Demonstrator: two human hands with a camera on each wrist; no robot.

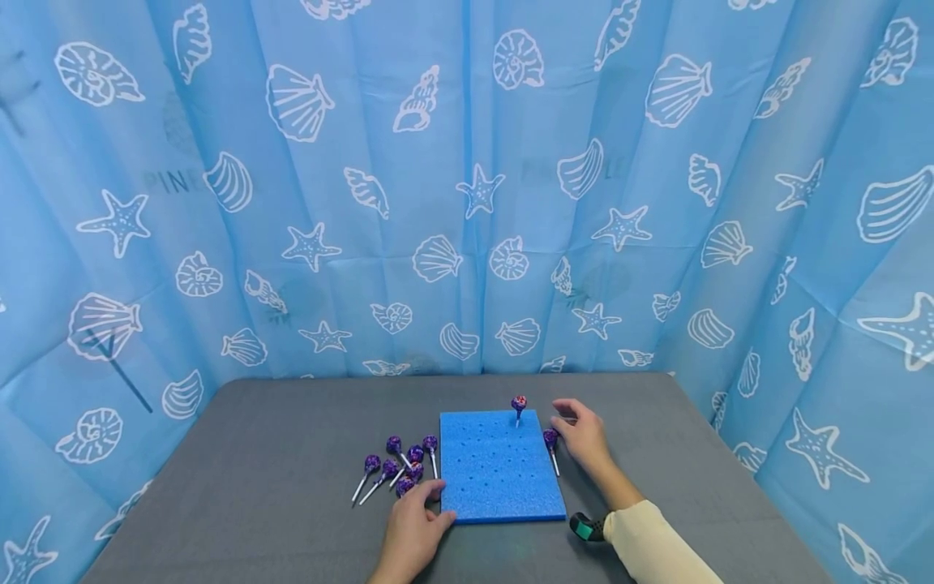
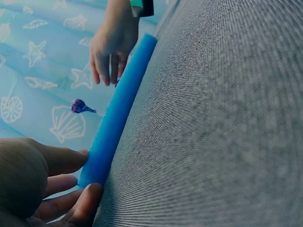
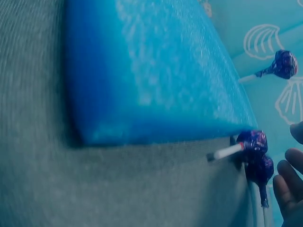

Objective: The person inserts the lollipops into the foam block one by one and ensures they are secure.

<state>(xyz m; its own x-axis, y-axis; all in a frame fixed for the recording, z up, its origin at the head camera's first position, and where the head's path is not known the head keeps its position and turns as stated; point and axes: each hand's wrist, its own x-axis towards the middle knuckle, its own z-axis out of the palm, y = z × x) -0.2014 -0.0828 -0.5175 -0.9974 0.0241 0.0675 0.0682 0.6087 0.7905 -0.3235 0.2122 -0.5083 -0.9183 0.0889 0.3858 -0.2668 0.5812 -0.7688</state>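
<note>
A blue foam board [image 1: 499, 466] dotted with small holes lies flat on the table. My left hand [image 1: 413, 527] holds its near left corner between thumb and fingers. One purple-wrapped lollipop [image 1: 519, 402] stands upright by its stick near the far right corner of the board. Off the right edge, my right hand [image 1: 584, 434] hovers with loosely bent fingers and nothing in them. Just beside those fingers lies a lollipop [image 1: 550, 439]. The right wrist view shows two there, the lollipop heads [image 3: 254, 142] close together.
Several purple lollipops [image 1: 390, 468] lie in a loose bunch left of the board, partly behind my left hand. The grey tabletop [image 1: 292, 454] extends around everything. Behind it hangs a blue curtain [image 1: 467, 243] with white shells and starfish. A dark band [image 1: 586, 527] circles the right wrist.
</note>
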